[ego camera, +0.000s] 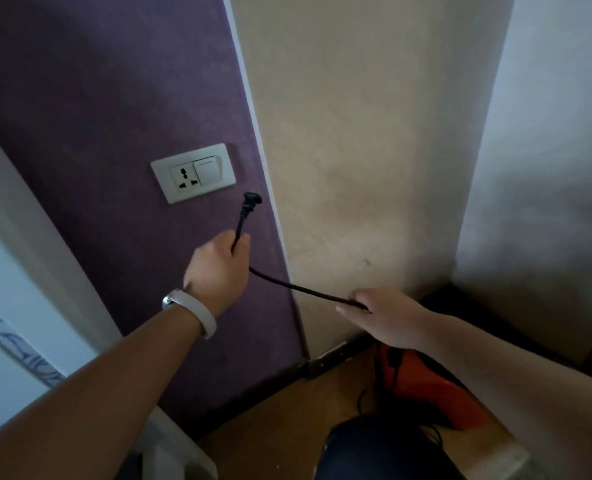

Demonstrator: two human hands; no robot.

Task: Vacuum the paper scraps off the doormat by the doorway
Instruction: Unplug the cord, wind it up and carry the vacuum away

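Plug (251, 202) sits just below-right of socket (183, 178), roughly upright; your nearer left hand (215, 271) has fingers clamped on cord (298, 289), right hand (388, 317) pinching slack.

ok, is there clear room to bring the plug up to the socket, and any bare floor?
Yes: only bare purple wall between plug and socket. Bare wood floor lies between the skirting and the orange vacuum. Crowded lower right: vacuum and cord, held by left hand and right hand.
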